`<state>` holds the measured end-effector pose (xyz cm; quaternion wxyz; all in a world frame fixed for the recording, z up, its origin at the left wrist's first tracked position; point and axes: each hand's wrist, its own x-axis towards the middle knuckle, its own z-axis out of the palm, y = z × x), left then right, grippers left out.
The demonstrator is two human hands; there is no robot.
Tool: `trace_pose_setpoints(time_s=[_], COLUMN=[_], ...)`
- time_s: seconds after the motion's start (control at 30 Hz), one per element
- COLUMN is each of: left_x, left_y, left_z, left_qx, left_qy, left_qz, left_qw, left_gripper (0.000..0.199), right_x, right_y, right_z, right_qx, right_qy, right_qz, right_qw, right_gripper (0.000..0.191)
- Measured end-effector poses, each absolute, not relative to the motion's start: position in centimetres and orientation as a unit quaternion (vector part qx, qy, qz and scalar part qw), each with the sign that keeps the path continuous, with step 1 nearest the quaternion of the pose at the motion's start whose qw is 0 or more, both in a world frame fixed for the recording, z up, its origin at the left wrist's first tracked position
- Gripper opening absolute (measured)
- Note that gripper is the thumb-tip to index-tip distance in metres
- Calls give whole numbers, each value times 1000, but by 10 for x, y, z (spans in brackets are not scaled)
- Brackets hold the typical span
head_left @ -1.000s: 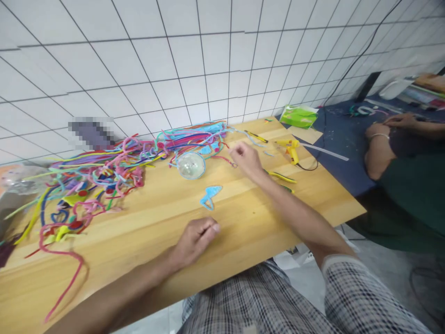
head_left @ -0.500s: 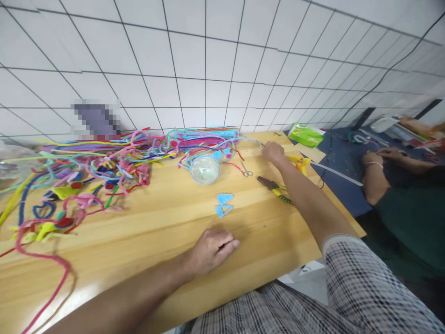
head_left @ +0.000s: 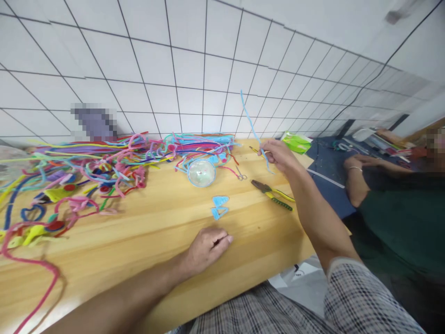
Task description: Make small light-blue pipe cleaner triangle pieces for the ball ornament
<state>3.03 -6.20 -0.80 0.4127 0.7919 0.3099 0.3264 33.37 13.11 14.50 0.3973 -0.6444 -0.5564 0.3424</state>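
Note:
My right hand [head_left: 276, 155] is pinched on a light blue pipe cleaner [head_left: 249, 121], lifted above the back right of the table. One long end points up across the tiled wall; a short end hangs below the fingers. My left hand [head_left: 208, 249] lies loosely closed on the wood, with nothing visible in it. Two small blue pipe-cleaner pieces sit beyond it, a filled triangle [head_left: 220, 201] and an open triangle [head_left: 219, 213]. Pliers [head_left: 273, 194] with yellow and dark handles lie below my right hand, and small scissors [head_left: 241, 176] are to its left.
A clear round bowl [head_left: 201, 173] stands mid-table. Tangled coloured pipe cleaners [head_left: 121, 162] cover the back left. A green packet [head_left: 296, 142] is at the back right. On the right, another person's arm [head_left: 355, 178] rests at a blue table [head_left: 328, 185].
My right hand has lifted the blue pipe cleaner, which now stands up against the wall. The view has shifted slightly. My left hand stays resting in place.

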Motion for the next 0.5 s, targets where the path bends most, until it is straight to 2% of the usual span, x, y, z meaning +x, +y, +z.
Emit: trace_pose_setpoints(time_s=[0.1, 0.27, 0.5], left_x=[31, 29, 27], left_y=[-62, -65, -67], left_z=[-3, 6, 16], left_qx=[785, 750, 597], left_qy=[316, 321, 367], left_qz=[326, 344, 426], left_qw=[422, 464, 572], left_gripper=[51, 57, 48], right_x=[321, 290, 237], right_y=[109, 68, 12], right_z=[137, 121, 90], right_qx=[-565, -504, -418], right_qy=[-534, -498, -434], right_qz=[463, 582, 729], right_qw=[426, 398, 326], right_gripper=[25, 51, 58])
